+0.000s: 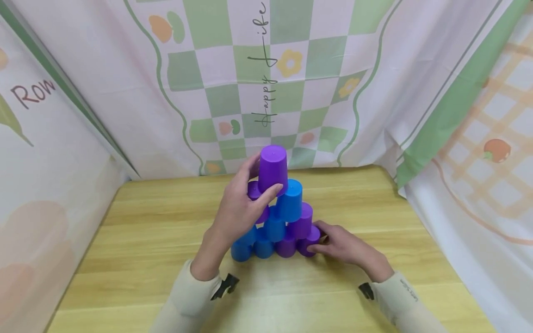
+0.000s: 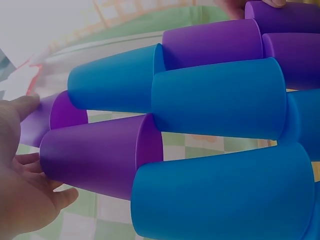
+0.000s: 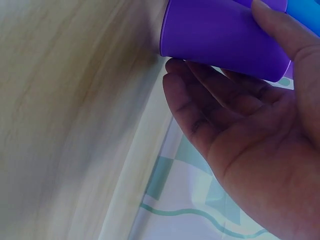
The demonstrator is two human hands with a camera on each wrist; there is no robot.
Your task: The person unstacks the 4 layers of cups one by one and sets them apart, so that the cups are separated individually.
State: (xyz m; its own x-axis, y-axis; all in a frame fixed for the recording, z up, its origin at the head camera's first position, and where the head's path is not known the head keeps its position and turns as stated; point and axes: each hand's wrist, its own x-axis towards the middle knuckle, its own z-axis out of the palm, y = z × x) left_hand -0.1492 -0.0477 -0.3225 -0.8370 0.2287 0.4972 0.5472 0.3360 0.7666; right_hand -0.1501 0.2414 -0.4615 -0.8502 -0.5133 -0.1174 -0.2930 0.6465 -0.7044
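A purple cup (image 1: 273,169) stands upside down at the peak of a pyramid of upturned cups. My left hand (image 1: 237,208) holds it, thumb across the front and fingers behind; whether it bears fully on the cups below cannot be told. Beneath it sit another purple cup (image 2: 95,155) and a blue cup (image 1: 289,203) side by side. My right hand (image 1: 343,245) grips the purple cup (image 3: 220,40) at the right end of the bottom row, thumb on its front, fingers curled round its far side. Lower rows mix blue cups (image 1: 263,247) and purple cups (image 1: 300,225).
The pyramid stands on a wood-grain table (image 1: 166,277). A printed curtain (image 1: 233,78) hangs behind the table's back edge, with more cloth on the left (image 1: 54,138) and right (image 1: 470,222). Bare tabletop shows on both sides of the cups.
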